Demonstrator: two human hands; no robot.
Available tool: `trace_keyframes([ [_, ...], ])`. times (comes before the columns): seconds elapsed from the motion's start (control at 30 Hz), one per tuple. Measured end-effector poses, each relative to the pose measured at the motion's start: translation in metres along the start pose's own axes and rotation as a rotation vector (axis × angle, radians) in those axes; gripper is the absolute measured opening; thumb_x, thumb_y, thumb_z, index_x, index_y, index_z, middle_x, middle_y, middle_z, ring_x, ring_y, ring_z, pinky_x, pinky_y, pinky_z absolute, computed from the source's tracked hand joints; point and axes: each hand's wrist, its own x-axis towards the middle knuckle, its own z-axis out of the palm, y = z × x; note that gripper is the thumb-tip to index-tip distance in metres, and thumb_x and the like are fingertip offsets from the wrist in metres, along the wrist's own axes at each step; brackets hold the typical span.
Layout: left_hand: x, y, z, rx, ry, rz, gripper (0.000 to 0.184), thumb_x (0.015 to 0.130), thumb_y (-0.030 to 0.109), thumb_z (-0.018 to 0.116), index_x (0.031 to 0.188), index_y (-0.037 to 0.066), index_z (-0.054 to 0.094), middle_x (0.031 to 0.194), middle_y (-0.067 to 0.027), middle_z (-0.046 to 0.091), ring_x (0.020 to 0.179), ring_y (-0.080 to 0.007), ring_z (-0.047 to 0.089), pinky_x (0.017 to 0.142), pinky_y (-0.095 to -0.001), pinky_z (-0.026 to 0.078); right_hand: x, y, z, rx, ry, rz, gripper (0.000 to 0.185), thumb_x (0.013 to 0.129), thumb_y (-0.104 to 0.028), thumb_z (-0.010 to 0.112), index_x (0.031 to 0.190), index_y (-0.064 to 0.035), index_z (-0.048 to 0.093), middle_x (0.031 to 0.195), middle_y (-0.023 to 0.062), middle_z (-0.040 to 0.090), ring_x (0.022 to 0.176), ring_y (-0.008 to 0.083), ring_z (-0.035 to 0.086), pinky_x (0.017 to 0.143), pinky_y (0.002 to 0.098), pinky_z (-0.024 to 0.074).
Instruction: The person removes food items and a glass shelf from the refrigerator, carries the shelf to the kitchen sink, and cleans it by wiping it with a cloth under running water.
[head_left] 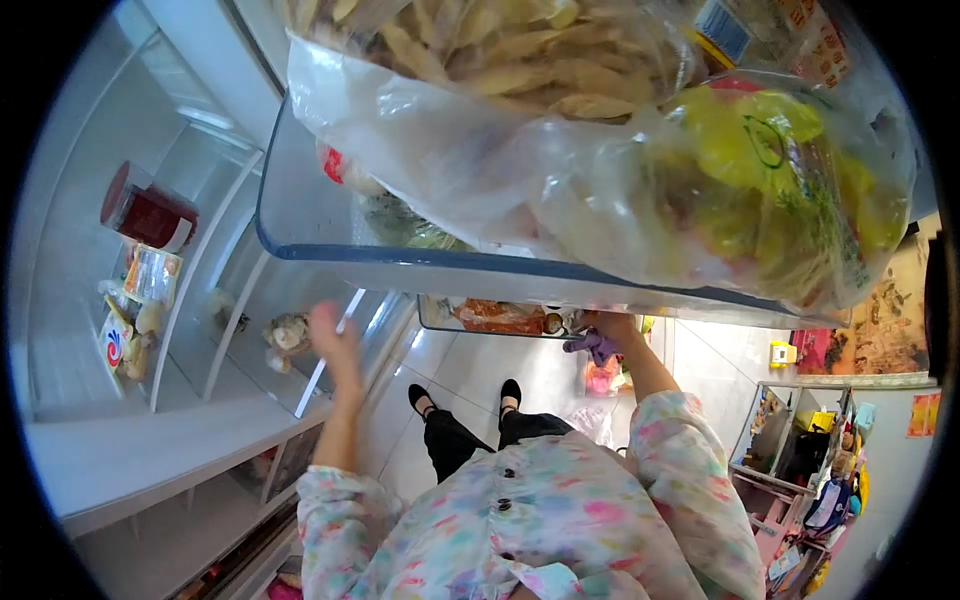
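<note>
Head: lower bin [440, 331] w/ food pkt [495, 316], prob.

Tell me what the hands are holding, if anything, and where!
The left hand looks empty. The right hand is by the purple item, but whether or where it grips that cannot be told.

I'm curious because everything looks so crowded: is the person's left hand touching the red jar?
Apart. The head view shows a wide gap between the left hand and the red jar.
</note>
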Motion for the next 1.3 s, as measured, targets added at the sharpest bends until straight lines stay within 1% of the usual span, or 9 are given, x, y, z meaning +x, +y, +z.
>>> trace_keyframes([
  [0.13, -0.037, 0.145, 0.039, -0.436, -0.299, 0.404, 0.022, 0.067, 0.002, 0.062, 0.088, 0.007, 0.060, 0.098, -0.0147, 0.055, 0.090, -0.0328, 0.052, 0.080, -0.0405, 0.043, 0.017, 0.019, 0.022, 0.276, -0.090, 0.165, 0.055, 0.065, -0.031, 0.069, 0.111, -0.0081, 0.053, 0.108, 0.0123, 0.056, 0.101, 0.0252, 0.051, 0.086, 0.0358, 0.0407],
  [0.23, -0.047, 0.219, 0.089, -0.209, -1.030, 0.312, 0.031, 0.070, 0.009, 0.057, 0.101, 0.008, 0.058, 0.106, -0.0172, 0.054, 0.101, -0.0353, 0.049, 0.081, -0.0434, 0.043, 0.026, 0.048, 0.046, 0.190, 0.234, -0.101, 0.049, 0.066, -0.027, 0.069, 0.108, -0.0057, 0.054, 0.104, 0.0124, 0.056, 0.097, 0.0258, 0.051, 0.085, 0.0354, 0.0412],
  [0.33, -0.061, 0.246, 0.129, -0.043, -1.002, 0.444, 0.039, 0.072, 0.013, 0.056, 0.110, 0.008, 0.053, 0.113, -0.0176, 0.052, 0.109, -0.0331, 0.046, 0.087, -0.0426, 0.041, 0.039, 0.065, 0.053, 0.203, 0.193, -0.155, 0.036, 0.070, -0.021, 0.067, 0.100, -0.0042, 0.057, 0.100, 0.0120, 0.057, 0.094, 0.0264, 0.052, 0.083, 0.0360, 0.0420],
  [0.43, -0.094, 0.227, 0.193, 0.076, -0.580, 0.741, 0.046, 0.072, 0.015, 0.054, 0.117, 0.008, 0.049, 0.117, -0.0179, 0.052, 0.111, -0.0308, 0.047, 0.091, -0.0418, 0.038, 0.026, 0.078, 0.038, -0.381, 0.318, -0.580, 0.021, 0.074, -0.015, 0.062, 0.092, -0.0043, 0.059, 0.090, 0.0101, 0.057, 0.088, 0.0250, 0.053, 0.078, 0.0360, 0.0423],
  [0.47, -0.092, 0.233, 0.191, 0.071, -0.705, 0.673, 0.043, 0.074, 0.022, 0.052, 0.115, 0.010, 0.051, 0.116, -0.0176, 0.052, 0.109, -0.0314, 0.049, 0.091, -0.0426, 0.039, 0.019, 0.086, 0.038, -0.558, 0.411, -0.724, 0.019, 0.075, -0.015, 0.062, 0.090, -0.0043, 0.059, 0.088, 0.0096, 0.057, 0.087, 0.0241, 0.053, 0.077, 0.0357, 0.0423],
  [0.5, -0.090, 0.237, 0.187, 0.067, -0.830, 0.603, 0.041, 0.076, 0.029, 0.050, 0.114, 0.012, 0.054, 0.116, -0.0173, 0.053, 0.107, -0.0320, 0.050, 0.090, -0.0434, 0.039, 0.020, 0.087, 0.046, 0.171, 0.352, -0.424, 0.015, 0.078, -0.016, 0.059, 0.089, -0.0053, 0.058, 0.078, 0.0072, 0.056, 0.077, 0.0193, 0.054, 0.069, 0.0332, 0.0437],
  [0.57, -0.070, 0.264, 0.149, 0.100, -1.086, 0.445, 0.042, 0.078, 0.034, 0.048, 0.114, 0.012, 0.054, 0.117, -0.0167, 0.053, 0.108, -0.0323, 0.050, 0.091, -0.0439, 0.038, 0.011, 0.088, 0.043, 0.614, 0.182, -0.259, 0.019, 0.080, -0.023, 0.058, 0.088, -0.0062, 0.057, 0.075, 0.0061, 0.055, 0.070, 0.0168, 0.052, 0.062, 0.0303, 0.0430],
  [0.87, -0.070, 0.268, 0.147, 0.066, -1.094, 0.412, 0.036, 0.080, 0.022, 0.051, 0.112, 0.007, 0.052, 0.113, -0.0134, 0.053, 0.105, -0.0294, 0.050, 0.086, -0.0425, 0.040, -0.021, 0.005, -0.021, 1.603, -0.233, 0.327, 0.040, 0.079, -0.043, 0.053, 0.094, -0.0054, 0.054, 0.077, 0.0074, 0.055, 0.061, 0.0171, 0.050, 0.053, 0.0267, 0.0410],
  [1.3, -0.056, 0.257, 0.126, -1.767, -0.945, -1.081, 0.030, 0.087, 0.031, 0.048, 0.107, 0.009, 0.053, 0.106, -0.0095, 0.056, 0.093, -0.0248, 0.057, 0.069, -0.0376, 0.050, -0.041, -0.049, -0.059, 1.695, -0.332, 0.241, 0.033, 0.080, -0.034, 0.057, 0.097, -0.0062, 0.053, 0.088, 0.0047, 0.055, 0.071, 0.0166, 0.051, 0.065, 0.0264, 0.0439],
])
